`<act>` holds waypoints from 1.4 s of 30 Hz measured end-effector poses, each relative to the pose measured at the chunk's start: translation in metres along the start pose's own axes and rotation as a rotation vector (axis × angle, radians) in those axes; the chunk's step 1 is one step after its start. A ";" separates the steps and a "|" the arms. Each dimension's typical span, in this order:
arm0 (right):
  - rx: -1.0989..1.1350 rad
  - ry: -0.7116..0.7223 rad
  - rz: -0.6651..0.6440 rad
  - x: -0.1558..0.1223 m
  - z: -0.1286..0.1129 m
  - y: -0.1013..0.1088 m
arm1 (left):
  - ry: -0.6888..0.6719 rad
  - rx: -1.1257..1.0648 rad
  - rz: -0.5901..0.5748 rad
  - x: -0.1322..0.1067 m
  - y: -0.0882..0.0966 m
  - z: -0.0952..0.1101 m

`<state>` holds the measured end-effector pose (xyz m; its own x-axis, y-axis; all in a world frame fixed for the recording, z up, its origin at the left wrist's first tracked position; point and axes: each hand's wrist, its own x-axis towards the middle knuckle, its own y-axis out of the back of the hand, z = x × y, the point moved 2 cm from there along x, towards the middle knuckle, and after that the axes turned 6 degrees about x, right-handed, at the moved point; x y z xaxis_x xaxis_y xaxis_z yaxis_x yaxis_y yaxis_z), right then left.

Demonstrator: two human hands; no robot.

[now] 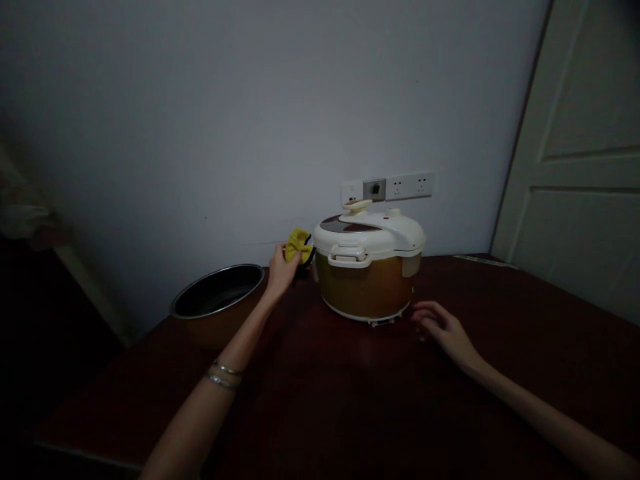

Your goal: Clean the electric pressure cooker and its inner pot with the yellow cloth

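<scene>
A white-lidded, gold-bodied electric pressure cooker (367,267) stands on a dark red table (350,400) near the wall. My left hand (283,270) is closed on a bunched yellow cloth (299,245), held against the cooker's left side. Two bracelets sit on that wrist. My right hand (443,327) rests on the table just right of the cooker's base, its fingers loosely curled and holding nothing.
A metal inner pot (217,300) sits on the table to the left of the cooker. A socket strip (387,188) is on the wall behind it. A white door (580,167) stands at the right. The room is dim.
</scene>
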<state>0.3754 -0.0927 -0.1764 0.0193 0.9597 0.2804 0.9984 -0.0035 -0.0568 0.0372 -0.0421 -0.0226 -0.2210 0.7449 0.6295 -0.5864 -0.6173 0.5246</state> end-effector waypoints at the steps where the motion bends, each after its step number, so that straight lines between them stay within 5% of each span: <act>1: 0.011 -0.027 0.021 -0.001 0.002 0.002 | -0.041 -0.013 0.013 -0.004 -0.008 0.007; 4: 0.004 -0.063 0.033 -0.003 0.000 0.001 | 0.023 0.051 -0.035 -0.032 -0.042 0.009; 9: -0.029 -0.076 -0.012 -0.004 -0.004 -0.007 | 0.262 0.145 -0.185 -0.073 -0.082 -0.025; 12: -0.036 -0.076 -0.025 -0.003 -0.002 -0.007 | 0.251 0.107 -0.157 -0.064 -0.074 -0.016; 16: -0.047 -0.055 -0.029 -0.003 -0.001 -0.005 | 0.111 0.043 0.020 -0.034 -0.050 0.032; 19: -0.040 -0.053 -0.021 -0.004 -0.001 -0.005 | 0.116 -0.010 0.075 -0.033 -0.049 0.047; 27: -0.035 -0.034 -0.033 -0.004 -0.003 -0.006 | 0.373 -0.019 -0.110 -0.084 -0.083 0.003; 33: -0.037 -0.045 -0.023 -0.006 -0.004 -0.007 | 0.161 -0.045 0.027 -0.039 -0.054 0.044; 36: -0.020 -0.040 -0.036 -0.007 -0.002 -0.010 | 0.153 -0.050 0.041 -0.033 -0.053 0.049; 42: -0.008 -0.047 -0.079 -0.007 0.000 -0.014 | 0.342 -0.007 -0.098 -0.075 -0.081 0.004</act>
<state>0.3612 -0.0994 -0.1775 -0.0622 0.9691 0.2386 0.9971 0.0710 -0.0286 0.1041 -0.0492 -0.1104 -0.4107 0.8429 0.3475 -0.6225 -0.5377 0.5686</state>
